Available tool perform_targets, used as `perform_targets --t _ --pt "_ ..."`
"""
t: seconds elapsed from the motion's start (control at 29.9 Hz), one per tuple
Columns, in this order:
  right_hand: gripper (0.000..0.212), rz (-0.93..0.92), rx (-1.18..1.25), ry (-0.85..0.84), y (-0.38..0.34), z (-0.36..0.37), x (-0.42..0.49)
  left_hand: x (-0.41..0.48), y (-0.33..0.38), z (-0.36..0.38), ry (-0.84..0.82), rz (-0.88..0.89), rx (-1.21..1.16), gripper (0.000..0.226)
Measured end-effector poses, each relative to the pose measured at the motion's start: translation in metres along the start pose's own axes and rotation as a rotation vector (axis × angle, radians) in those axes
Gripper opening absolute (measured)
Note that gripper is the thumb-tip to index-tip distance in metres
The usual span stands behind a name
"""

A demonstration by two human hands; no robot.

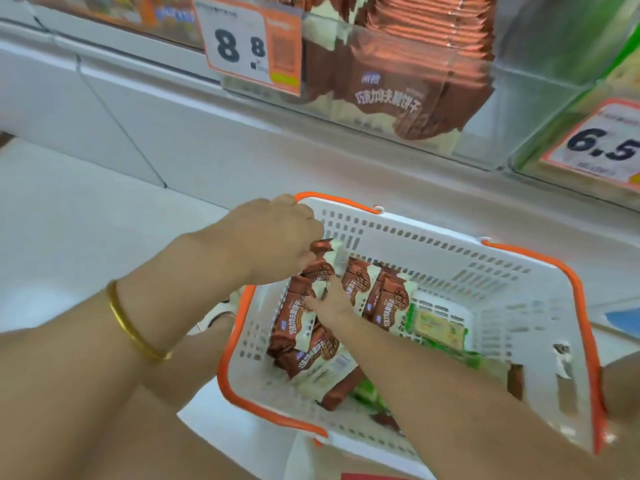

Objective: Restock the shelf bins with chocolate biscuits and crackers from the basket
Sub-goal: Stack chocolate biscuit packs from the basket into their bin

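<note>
Down in the basket (502,306) lie many chocolate biscuit packs (301,341) and green cracker packs (438,329) — the job looks far from done, though the shelf bin (498,126) above already holds a stack. The left hand (277,237) curls its fingers round one brown pack's top; the right hand (330,303) reaches among the packs — its grip I cannot tell.

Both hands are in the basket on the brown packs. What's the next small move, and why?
Probably lift the packs that the left hand grips up toward the bin above; it holds matching brown packs.
</note>
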State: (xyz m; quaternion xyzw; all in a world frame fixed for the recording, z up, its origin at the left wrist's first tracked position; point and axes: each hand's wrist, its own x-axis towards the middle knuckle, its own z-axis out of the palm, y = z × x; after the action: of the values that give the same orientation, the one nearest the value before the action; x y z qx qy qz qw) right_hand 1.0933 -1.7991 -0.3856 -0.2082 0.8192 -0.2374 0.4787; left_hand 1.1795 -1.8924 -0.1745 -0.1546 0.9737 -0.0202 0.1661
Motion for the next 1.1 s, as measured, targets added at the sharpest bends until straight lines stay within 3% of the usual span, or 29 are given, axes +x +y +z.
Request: perform_targets --t 0.1,0.17,0.33,0.47,0.57,0.67,0.77,0.87,0.97,1.04,1.1 --pt "0.060 0.055 -0.103 0.147 -0.002 0.017 0.009 0.002 -0.001 0.001 -0.035 -0.002 0.014 0.042" --pt "0.044 0.035 -0.050 0.159 -0.005 0.021 0.012 0.002 -0.001 -0.001 -0.053 -0.013 0.000 0.042" --pt "0.028 -0.023 0.559 0.009 -0.008 -0.024 -0.015 0.004 -0.001 -0.009 -0.036 -0.111 0.006 0.043" --pt "0.023 -0.269 0.932 -0.133 -0.024 -0.093 -0.076 0.007 0.009 -0.019 -0.116 -0.192 -0.364 0.053" --pt "0.035 -0.424 1.055 -0.157 -0.043 -0.130 -0.116 0.012 0.018 -0.030 -0.077 -0.129 -0.652 0.035" --pt "0.040 -0.538 0.938 -0.055 -0.064 -0.170 -0.152 0.005 0.017 -0.055 0.030 -0.051 -0.939 0.014" --pt "0.054 -0.736 0.596 0.127 -0.096 -0.217 -0.189 -0.009 0.012 -0.094 0.132 0.045 -1.052 0.017" --pt "0.063 -0.939 0.174 0.185 -0.139 -0.251 -0.213 -0.010 0.003 -0.129 0.364 0.076 -0.899 0.016" --pt "0.046 -0.991 -0.241 0.387 -0.183 -0.277 -0.217 -0.001 -0.005 -0.153 0.693 0.001 -0.698 0.024" --pt "0.038 -0.940 -0.250 0.531 -0.206 -0.295 -0.209 0.008 -0.009 -0.155 0.950 -0.079 -0.553 0.048" --pt "0.037 -0.850 -0.197 0.695 -0.222 -0.310 -0.192 0.016 -0.009 -0.144 1.084 -0.081 -0.395 0.056"
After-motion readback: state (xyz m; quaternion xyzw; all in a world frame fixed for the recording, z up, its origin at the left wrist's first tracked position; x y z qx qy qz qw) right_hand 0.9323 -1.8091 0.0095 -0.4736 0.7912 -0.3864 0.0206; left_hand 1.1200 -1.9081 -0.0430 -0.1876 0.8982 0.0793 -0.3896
